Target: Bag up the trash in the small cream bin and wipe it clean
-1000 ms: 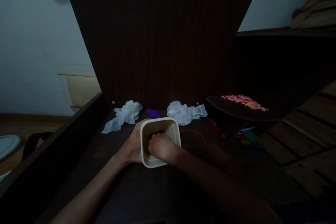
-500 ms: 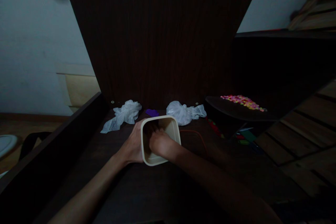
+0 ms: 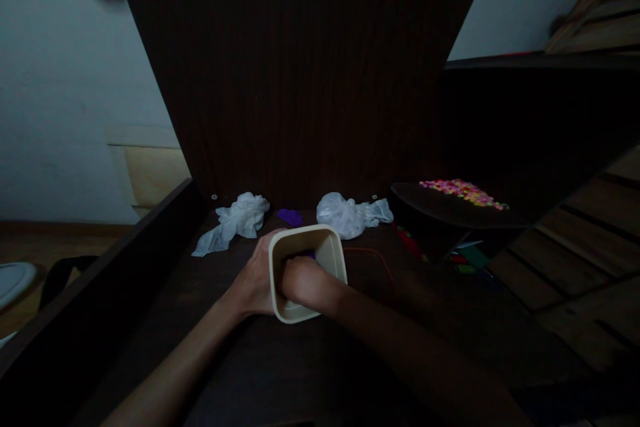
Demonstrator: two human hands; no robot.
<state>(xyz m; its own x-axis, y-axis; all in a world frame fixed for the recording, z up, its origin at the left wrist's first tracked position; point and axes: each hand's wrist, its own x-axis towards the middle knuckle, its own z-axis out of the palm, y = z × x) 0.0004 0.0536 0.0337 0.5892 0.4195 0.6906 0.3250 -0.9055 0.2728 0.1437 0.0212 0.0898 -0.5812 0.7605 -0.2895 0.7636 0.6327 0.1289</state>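
A cream-coloured square container (image 3: 334, 250) is tilted with its mouth toward me. My left hand (image 3: 256, 280) holds it from the left side, fingers wrapped behind it. Deep inside reaches my right hand (image 3: 305, 280); its fingers are hidden, and a bit of something purple shows beyond it in the container. Behind the container a small purple piece (image 3: 290, 217) lies on the dark surface, between a crumpled white bag (image 3: 243, 215) on the left and a knotted white bag (image 3: 343, 215) on the right.
A dark raised edge (image 3: 100, 267) runs along the left, and a tall dark panel (image 3: 300, 80) stands at the back. Small pink and yellow pieces (image 3: 463, 192) lie on a curved shelf at the right. A thin red cord (image 3: 373, 251) curves beside the container.
My right hand has gone deeper into the container, and its fingers no longer show. Something purple now shows inside. The container has shifted slightly toward me.
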